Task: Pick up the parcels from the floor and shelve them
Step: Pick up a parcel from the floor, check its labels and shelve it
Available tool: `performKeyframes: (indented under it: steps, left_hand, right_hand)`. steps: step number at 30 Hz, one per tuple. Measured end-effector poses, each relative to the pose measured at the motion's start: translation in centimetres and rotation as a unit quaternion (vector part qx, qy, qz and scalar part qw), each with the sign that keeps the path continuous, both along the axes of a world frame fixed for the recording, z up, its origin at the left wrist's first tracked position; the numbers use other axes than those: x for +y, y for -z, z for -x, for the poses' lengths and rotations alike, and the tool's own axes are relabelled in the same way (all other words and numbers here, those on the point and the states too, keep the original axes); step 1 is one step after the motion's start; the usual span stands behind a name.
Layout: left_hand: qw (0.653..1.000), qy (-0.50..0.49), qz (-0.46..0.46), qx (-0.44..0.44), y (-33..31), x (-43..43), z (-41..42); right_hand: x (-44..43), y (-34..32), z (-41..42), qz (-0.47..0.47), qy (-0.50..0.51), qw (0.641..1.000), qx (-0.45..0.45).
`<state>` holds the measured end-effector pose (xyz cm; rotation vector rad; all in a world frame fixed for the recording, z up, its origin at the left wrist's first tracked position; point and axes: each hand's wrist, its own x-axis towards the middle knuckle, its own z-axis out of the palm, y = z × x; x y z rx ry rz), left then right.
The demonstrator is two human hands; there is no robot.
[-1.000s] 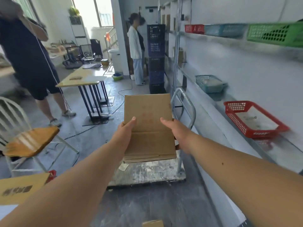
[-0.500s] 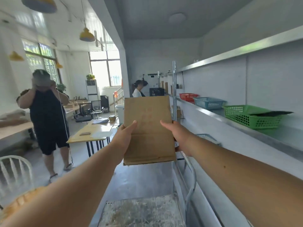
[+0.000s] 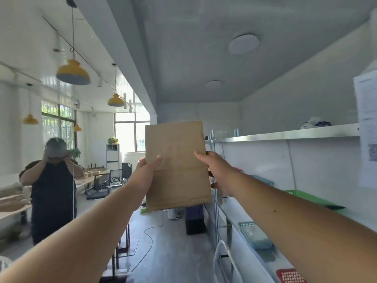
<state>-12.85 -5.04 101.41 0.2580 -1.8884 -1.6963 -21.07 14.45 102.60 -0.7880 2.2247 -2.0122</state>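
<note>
A flat brown cardboard parcel (image 3: 177, 166) stands upright in front of me at about the height of the top shelf. My left hand (image 3: 147, 168) grips its left edge with the thumb on the front. My right hand (image 3: 214, 167) grips its right edge the same way. The metal shelving (image 3: 285, 136) runs along the wall to my right, its top board just right of the parcel.
Lower shelves hold a green basket (image 3: 310, 198), a teal basket (image 3: 255, 235) and a red basket (image 3: 289, 276). A trolley handle (image 3: 224, 260) rises at the bottom. A person in black (image 3: 53, 188) stands at left. Dark crates (image 3: 194, 219) stand down the aisle.
Both hands have lifted the parcel from low over the trolley up to top-shelf height, and my view has tilted upward toward the ceiling.
</note>
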Motion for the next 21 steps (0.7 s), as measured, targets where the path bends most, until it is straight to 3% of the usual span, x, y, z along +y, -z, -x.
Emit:
performKeyframes:
  steps: [6, 11, 21]
  left_hand:
    - [1.000, 0.000, 0.009, 0.028, -4.9, -0.3, -1.3]
    - [0.998, -0.003, 0.030, 0.050, -8.0, 0.4, -2.8]
    - [0.998, 0.060, -0.012, 0.014, -8.7, 1.2, -5.3]
  right_hand:
    - [1.0, -4.5, -1.4, -0.010, 0.018, 0.999, 0.041]
    - [1.6, -6.8, -2.9, 0.002, 0.035, 0.999, 0.017]
    - [4.0, -7.1, -4.9, 0.041, -0.020, 0.999, -0.022]
